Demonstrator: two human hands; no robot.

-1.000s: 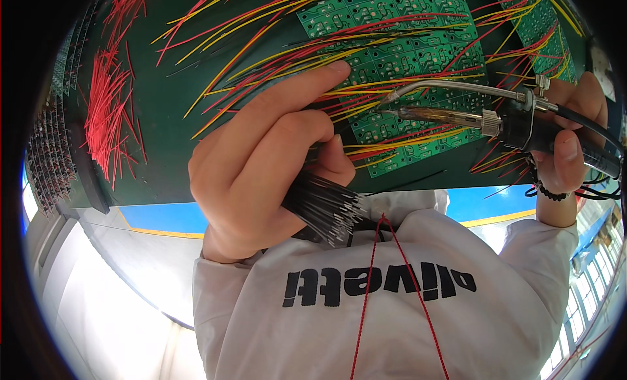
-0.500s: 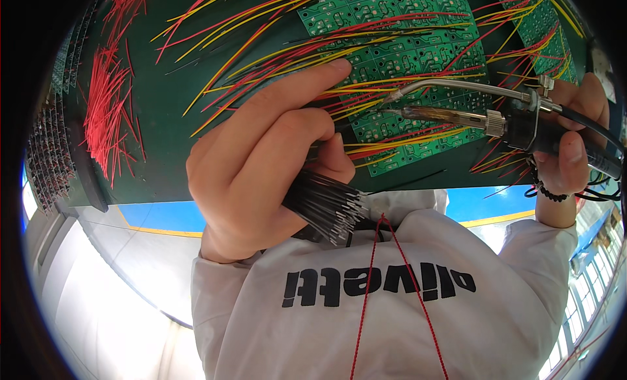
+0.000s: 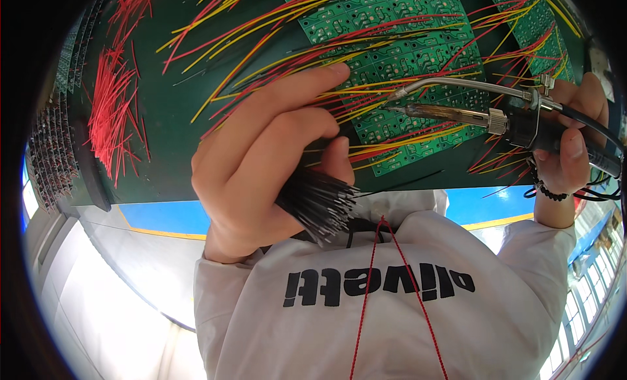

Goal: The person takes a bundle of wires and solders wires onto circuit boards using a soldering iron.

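My left hand (image 3: 245, 167) is closed round a thick bundle of black wires (image 3: 320, 203), their bare silvery ends pointing toward my body. Its index finger stretches out over the wired edge of a green circuit board panel (image 3: 418, 1). At the right, my right hand (image 3: 571, 154) grips a soldering iron (image 3: 526, 128) with a bent metal feed tube (image 3: 467, 84) fixed above it. The iron's tip hovers at or just over the panel, close to my left fingertips; contact cannot be made out. Rows of red, yellow and black wires (image 3: 261, 56) run leftward from the panel.
Loose red wires (image 3: 111, 122) are heaped at the left of the dark green tabletop (image 3: 173, 132). Past a dark bar (image 3: 91, 164) stand stacked boards (image 3: 55, 148). Another wired board (image 3: 522, 37) lies at the far right. Black cable (image 3: 601, 132) trails from the iron.
My left hand has shifted slightly, its thumb now showing more, and the black bundle has swung a little left. Wires on the table sit slightly farther right in view. The iron has barely moved.
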